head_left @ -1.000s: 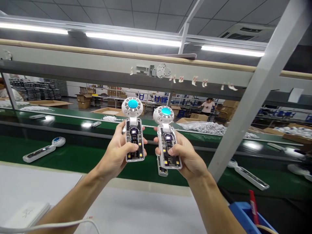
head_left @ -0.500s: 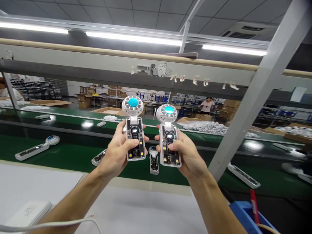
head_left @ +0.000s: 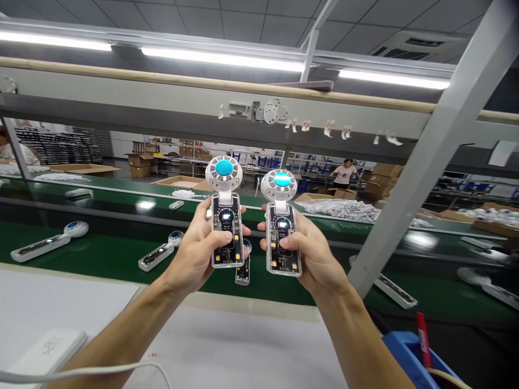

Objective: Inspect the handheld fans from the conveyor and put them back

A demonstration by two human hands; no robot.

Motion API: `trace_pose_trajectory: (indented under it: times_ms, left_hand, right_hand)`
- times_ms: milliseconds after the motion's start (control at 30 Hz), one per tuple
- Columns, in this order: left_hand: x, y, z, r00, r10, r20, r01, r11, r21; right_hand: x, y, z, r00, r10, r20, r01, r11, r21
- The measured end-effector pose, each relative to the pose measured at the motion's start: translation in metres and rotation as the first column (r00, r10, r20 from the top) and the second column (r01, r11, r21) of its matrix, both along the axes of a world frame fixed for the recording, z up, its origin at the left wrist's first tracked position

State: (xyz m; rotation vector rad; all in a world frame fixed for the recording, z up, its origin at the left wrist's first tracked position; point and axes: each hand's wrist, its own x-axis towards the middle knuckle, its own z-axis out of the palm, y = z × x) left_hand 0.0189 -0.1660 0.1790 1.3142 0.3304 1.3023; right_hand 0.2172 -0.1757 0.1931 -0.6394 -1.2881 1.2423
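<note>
A person's left hand (head_left: pixel 192 254) and right hand (head_left: pixel 320 256) are gripping a left-hand device (head_left: pixel 227 229) and a right-hand device (head_left: pixel 283 240), both clear-cased and upright, side by side above a green conveyor belt (head_left: pixel 101 275). Each is showing a circuit board (head_left: pixel 227 216) through its casing, beneath a round white vented head (head_left: pixel 221 174) with a teal disc (head_left: pixel 224 168). Thumbs (head_left: pixel 221 240) are pressing the fronts, hiding part of each board, while the remaining fingers curl behind, mostly out of sight. A third device (head_left: pixel 243 275) is lying on the belt just beyond the hands, its head largely hidden.
</note>
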Motion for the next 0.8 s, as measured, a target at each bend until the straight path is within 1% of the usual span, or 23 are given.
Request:
trace_pose_trajectory:
  times_ms: [100,200,267,333,400,467,500,533,567,600,633,667,700,733,767,800]
  left_hand:
    - [-0.001,0.000,0.000,1.000,-0.004,-0.012,0.004,1.000,0.009]
    - [0.000,0.000,0.000,1.000,-0.003,-0.022,0.004,0.999,0.032]
    - [0.002,0.001,-0.001,0.998,0.052,-0.037,-0.050,0.998,0.042]
    - [0.004,0.003,-0.003,0.981,0.183,-0.059,-0.181,0.983,0.041]
    - [0.005,0.007,-0.007,0.938,0.337,-0.085,-0.334,0.941,0.053]
    - [0.004,0.012,-0.011,0.871,0.481,-0.097,-0.472,0.875,0.104]
    - [0.002,0.015,-0.012,0.825,0.558,-0.093,-0.543,0.827,0.144]
    - [0.000,0.018,-0.013,0.769,0.634,-0.082,-0.612,0.768,0.189]
    - [-0.003,0.021,-0.014,0.703,0.708,-0.061,-0.679,0.695,0.237]
    - [-0.007,0.024,-0.013,0.635,0.771,-0.036,-0.734,0.618,0.281]
    - [-0.010,0.026,-0.012,0.587,0.809,-0.014,-0.766,0.561,0.313]
    - [-0.014,0.029,-0.011,0.580,0.815,-0.004,-0.769,0.549,0.326]
    - [-0.018,0.030,-0.009,0.605,0.796,0.000,-0.756,0.574,0.314]
    - [-0.022,0.031,-0.007,0.627,0.779,0.002,-0.746,0.601,0.287]
    - [-0.026,0.031,-0.004,0.628,0.778,0.004,-0.752,0.605,0.263]
    - [-0.030,0.030,-0.002,0.606,0.795,0.007,-0.770,0.585,0.254]
  right_hand:
    - [0.000,-0.001,0.001,1.000,-0.007,-0.011,0.006,1.000,-0.011]
    - [0.001,-0.001,0.000,1.000,-0.004,-0.004,0.004,1.000,0.005]
    - [0.001,0.001,-0.001,1.000,0.008,-0.005,-0.008,0.999,0.032]
    - [0.000,0.004,-0.003,1.000,-0.015,-0.018,0.017,0.997,0.075]
    - [-0.001,0.006,-0.004,0.998,-0.050,-0.026,0.053,0.990,0.128]
    - [-0.002,0.007,-0.005,0.997,-0.065,-0.033,0.069,0.984,0.164]
    - [-0.002,0.007,-0.005,0.997,-0.063,-0.048,0.070,0.983,0.171]
    - [-0.002,0.007,-0.005,0.996,-0.049,-0.077,0.062,0.984,0.166]
    - [-0.001,0.007,-0.005,0.994,-0.018,-0.110,0.034,0.989,0.143]
    - [-0.001,0.008,-0.005,0.989,0.032,-0.142,-0.017,0.994,0.106]
    - [0.000,0.007,-0.004,0.984,0.091,-0.155,-0.082,0.995,0.062]
    - [0.000,0.007,-0.004,0.983,0.119,-0.143,-0.116,0.993,0.028]
    - [-0.001,0.005,-0.003,0.991,0.080,-0.111,-0.077,0.996,0.033]
    - [-0.001,0.002,-0.001,0.997,-0.015,-0.072,0.021,0.997,0.080]
    - [-0.002,-0.002,0.000,0.991,-0.123,-0.043,0.128,0.980,0.153]
    - [-0.001,-0.008,0.002,0.978,-0.205,-0.038,0.208,0.953,0.221]
